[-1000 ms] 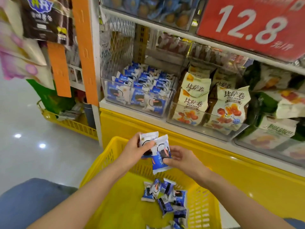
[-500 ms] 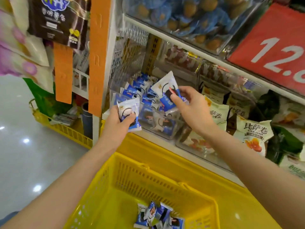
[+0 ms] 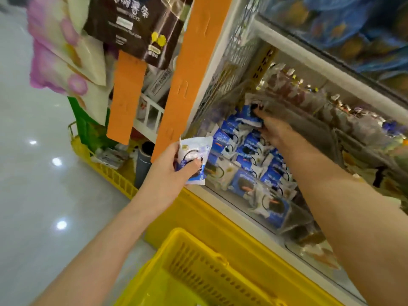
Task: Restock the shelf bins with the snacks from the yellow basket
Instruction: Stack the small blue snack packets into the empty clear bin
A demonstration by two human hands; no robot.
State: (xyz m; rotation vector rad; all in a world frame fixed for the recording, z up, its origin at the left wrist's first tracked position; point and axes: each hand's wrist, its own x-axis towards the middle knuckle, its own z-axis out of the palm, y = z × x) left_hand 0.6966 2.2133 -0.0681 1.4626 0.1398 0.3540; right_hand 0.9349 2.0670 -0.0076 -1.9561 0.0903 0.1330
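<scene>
Left hand (image 3: 176, 166) grips a blue-and-white snack packet (image 3: 195, 154), thumb across its front, held upright just outside the shelf's (image 3: 234, 202) left front corner, beside an orange strip (image 3: 189, 76). The right hand (image 3: 273, 131) reaches deep into the clear bin (image 3: 265, 208), its fingers curled round a second packet (image 3: 249, 111) at the bin's back end, above the rows of matching packets (image 3: 247, 155) already standing inside; blur softens the detail there. Below both arms, the yellow basket (image 3: 198, 259) sits in front of the yellow shelf base (image 3: 220, 219).
</scene>
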